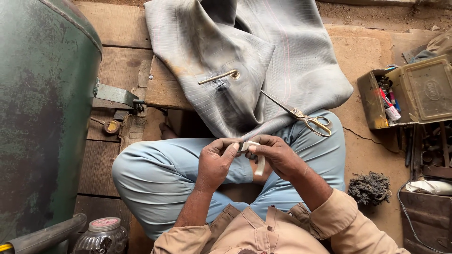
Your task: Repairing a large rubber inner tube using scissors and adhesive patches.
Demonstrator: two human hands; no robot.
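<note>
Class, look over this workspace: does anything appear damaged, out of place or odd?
The scissors lie open on the grey inner tube, blades apart, over the knee. The floor by the toolbox is cracked. Both hands hold a small pale strip.

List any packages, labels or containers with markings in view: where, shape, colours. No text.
Metal box: right edge, on the dirt floor, rectangular, rusty olive, open lid with an oval embossed mark.
Tubes: inside that box, red and white.
Glass jar: bottom left, ribbed, clear, round pinkish lid label.
No screens or signs.
</note>
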